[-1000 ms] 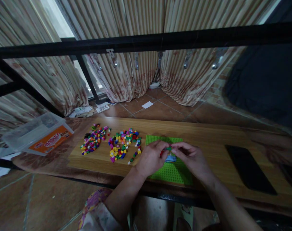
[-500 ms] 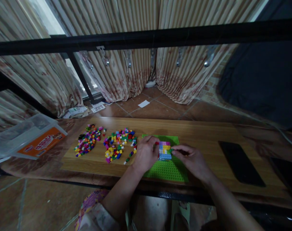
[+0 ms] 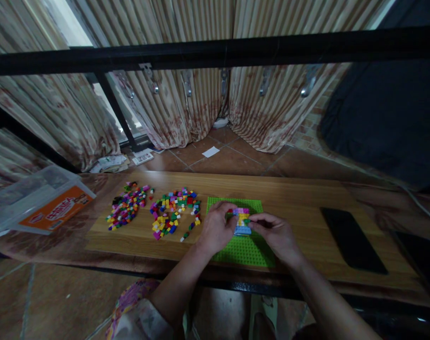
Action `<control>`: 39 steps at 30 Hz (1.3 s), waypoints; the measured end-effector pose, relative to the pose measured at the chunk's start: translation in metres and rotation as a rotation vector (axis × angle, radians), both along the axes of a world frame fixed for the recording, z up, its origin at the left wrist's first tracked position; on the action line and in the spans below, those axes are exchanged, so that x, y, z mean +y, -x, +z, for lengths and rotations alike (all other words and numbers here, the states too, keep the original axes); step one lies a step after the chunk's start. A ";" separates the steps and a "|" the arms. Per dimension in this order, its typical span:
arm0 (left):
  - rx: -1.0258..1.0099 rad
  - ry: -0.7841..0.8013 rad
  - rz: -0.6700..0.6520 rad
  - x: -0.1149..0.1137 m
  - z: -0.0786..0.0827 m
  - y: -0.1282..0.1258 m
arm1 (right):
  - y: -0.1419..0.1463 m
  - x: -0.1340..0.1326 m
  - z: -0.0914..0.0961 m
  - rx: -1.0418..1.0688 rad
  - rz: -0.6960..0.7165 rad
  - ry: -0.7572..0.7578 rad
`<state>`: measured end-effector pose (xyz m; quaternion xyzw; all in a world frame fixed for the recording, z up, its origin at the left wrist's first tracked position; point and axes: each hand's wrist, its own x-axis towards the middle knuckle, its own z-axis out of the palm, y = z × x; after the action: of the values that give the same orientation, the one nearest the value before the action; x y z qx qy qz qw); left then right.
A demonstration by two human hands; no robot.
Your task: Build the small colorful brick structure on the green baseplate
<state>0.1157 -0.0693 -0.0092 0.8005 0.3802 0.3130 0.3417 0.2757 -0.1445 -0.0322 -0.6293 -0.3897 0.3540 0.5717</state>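
A small flat build of colourful toy bricks is on the green studded baseplate, with pink, yellow and light blue rows showing. My left hand is curled around the build's left side, its fingers closed there and covering that edge. Between the thumb and finger of my right hand is a small green brick, pinched at the build's right edge. Whether the green brick is seated on the studs, I cannot tell.
Two spreads of loose bricks, a farther pile and a nearer one, lie on the wooden board. A clear plastic box with an orange label stands at the left. Toward the right lies a black flat panel.
My right hand has shifted slightly left with the green brick, which now overlaps the build's right edge. My left hand stays at the build. The whole view has moved a little.
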 end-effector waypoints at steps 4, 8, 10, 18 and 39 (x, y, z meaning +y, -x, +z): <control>-0.013 0.056 0.030 0.000 -0.003 -0.004 | 0.001 0.002 -0.002 0.044 -0.014 -0.002; -0.051 0.121 0.048 -0.001 -0.005 -0.008 | 0.003 0.002 0.001 0.063 -0.027 0.006; -0.071 0.156 0.048 -0.001 -0.007 -0.010 | 0.004 0.002 0.003 0.071 -0.031 0.011; -0.133 0.312 0.070 -0.002 -0.012 -0.018 | 0.003 0.000 0.001 0.095 -0.017 0.002; -0.244 0.477 0.111 -0.001 -0.009 -0.022 | 0.010 0.003 0.013 0.356 -0.091 0.100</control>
<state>0.1377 -0.0701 -0.0178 0.6318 0.4424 0.3269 0.5461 0.2660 -0.1411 -0.0193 -0.6012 -0.2356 0.4524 0.6152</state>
